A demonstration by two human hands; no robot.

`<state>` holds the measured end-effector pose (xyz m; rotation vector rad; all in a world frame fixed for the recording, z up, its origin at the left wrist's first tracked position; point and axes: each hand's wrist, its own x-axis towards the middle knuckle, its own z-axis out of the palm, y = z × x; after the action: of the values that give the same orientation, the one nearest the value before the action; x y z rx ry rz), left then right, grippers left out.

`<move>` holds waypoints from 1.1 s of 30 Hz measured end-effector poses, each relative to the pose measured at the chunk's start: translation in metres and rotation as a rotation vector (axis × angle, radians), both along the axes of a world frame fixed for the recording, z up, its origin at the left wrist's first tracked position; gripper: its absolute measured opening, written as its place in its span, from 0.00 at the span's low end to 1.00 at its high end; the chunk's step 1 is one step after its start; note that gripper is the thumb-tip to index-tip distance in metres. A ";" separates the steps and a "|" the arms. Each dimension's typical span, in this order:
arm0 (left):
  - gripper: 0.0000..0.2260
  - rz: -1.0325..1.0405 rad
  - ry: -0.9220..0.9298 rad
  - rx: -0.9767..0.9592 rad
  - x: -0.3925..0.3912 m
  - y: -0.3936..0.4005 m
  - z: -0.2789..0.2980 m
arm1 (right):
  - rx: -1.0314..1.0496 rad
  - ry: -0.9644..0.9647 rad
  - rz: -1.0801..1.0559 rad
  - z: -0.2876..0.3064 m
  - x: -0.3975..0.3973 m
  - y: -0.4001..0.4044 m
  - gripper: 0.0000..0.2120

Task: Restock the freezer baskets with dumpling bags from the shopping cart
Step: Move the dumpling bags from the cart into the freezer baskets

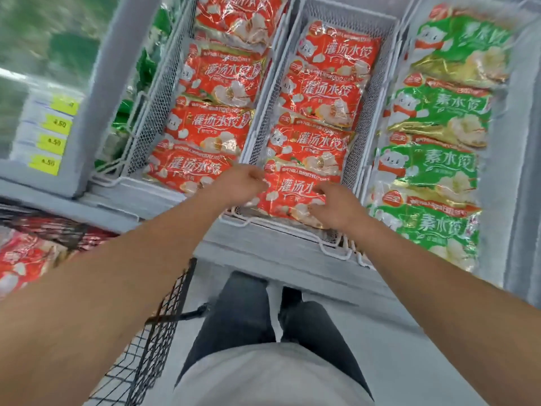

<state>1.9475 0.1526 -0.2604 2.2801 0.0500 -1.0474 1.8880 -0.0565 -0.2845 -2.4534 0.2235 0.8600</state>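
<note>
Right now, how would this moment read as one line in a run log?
step: setting red bag in middle basket | left hand: on bag's left edge | right hand: on bag's right side | cart: red bags left

Red-orange dumpling bags (292, 194) with white lettering; green-and-gold dumpling bags (433, 162); white mesh baskets (265, 118); yellow price labels (46, 164).

Yellow price tags (54, 142) sit stacked at nine o'clock on the freezer's grey frame (96, 92). Dark trousers (237, 315) and a grey shirt (272, 379) fill six o'clock, over pale floor (389, 356).
</note>
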 end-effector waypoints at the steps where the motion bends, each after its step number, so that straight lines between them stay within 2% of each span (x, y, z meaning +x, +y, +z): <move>1: 0.10 0.055 -0.049 -0.023 -0.011 0.007 0.015 | 0.015 -0.028 0.020 0.011 -0.002 0.004 0.24; 6: 0.08 0.386 -0.285 -0.038 -0.077 0.045 0.068 | 0.062 -0.156 0.171 0.062 -0.017 0.036 0.24; 8: 0.06 0.494 -0.325 -0.017 -0.105 0.065 0.078 | 0.078 -0.204 0.228 0.081 -0.023 0.056 0.22; 12: 0.11 0.661 -0.374 0.012 -0.161 0.112 0.091 | 0.094 -0.295 0.342 0.109 -0.037 0.107 0.20; 15: 0.10 0.737 -0.357 0.051 -0.198 0.143 0.092 | 0.114 -0.348 0.416 0.116 -0.046 0.145 0.18; 20: 0.10 0.952 -0.334 0.108 -0.269 0.219 0.081 | 0.173 -0.361 0.636 0.124 -0.072 0.234 0.19; 27: 0.10 1.218 -0.190 0.146 -0.336 0.315 0.043 | 0.177 -0.230 0.823 0.088 -0.105 0.356 0.21; 33: 0.17 1.404 -0.077 0.146 -0.367 0.377 0.006 | 0.093 -0.098 0.952 0.043 -0.121 0.439 0.20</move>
<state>1.5807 0.5300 -0.2547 1.6912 1.4616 -0.1723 1.7669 0.3824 -0.2419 -2.4533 -1.0704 1.0543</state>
